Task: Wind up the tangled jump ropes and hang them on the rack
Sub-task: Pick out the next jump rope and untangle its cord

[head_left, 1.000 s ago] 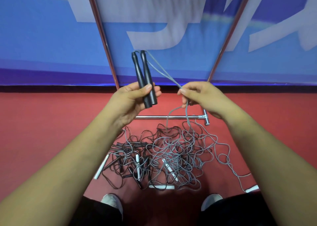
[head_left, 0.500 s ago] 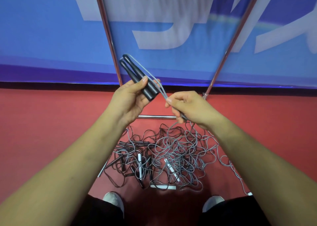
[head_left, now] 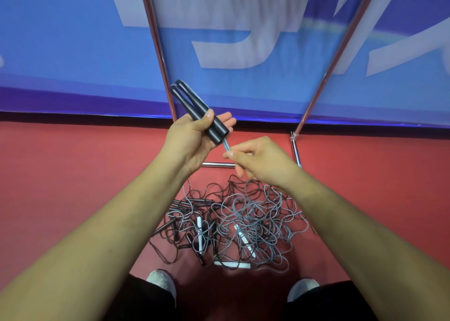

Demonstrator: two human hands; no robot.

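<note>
My left hand [head_left: 192,142] holds two black jump-rope handles [head_left: 194,107] side by side, thumb across them, tips pointing up and left. Just below their lower ends my right hand [head_left: 258,161] pinches the grey rope [head_left: 226,146] that runs along the handles. From that hand the rope drops into a tangled pile of grey and black ropes [head_left: 243,223] on the red floor, with white handles [head_left: 199,235] and black handles mixed in. The metal rack [head_left: 155,40] stands behind the pile, its two poles rising against the wall.
A blue banner [head_left: 73,52] with large white characters covers the wall behind the rack. The rack's base bar [head_left: 218,165] lies on the red floor [head_left: 73,174] beyond the pile. My two shoes [head_left: 162,281] stand at the pile's near edge.
My left hand tilted the handles over to the left. My right hand drew the rope down along them and came in close under their lower ends.
</note>
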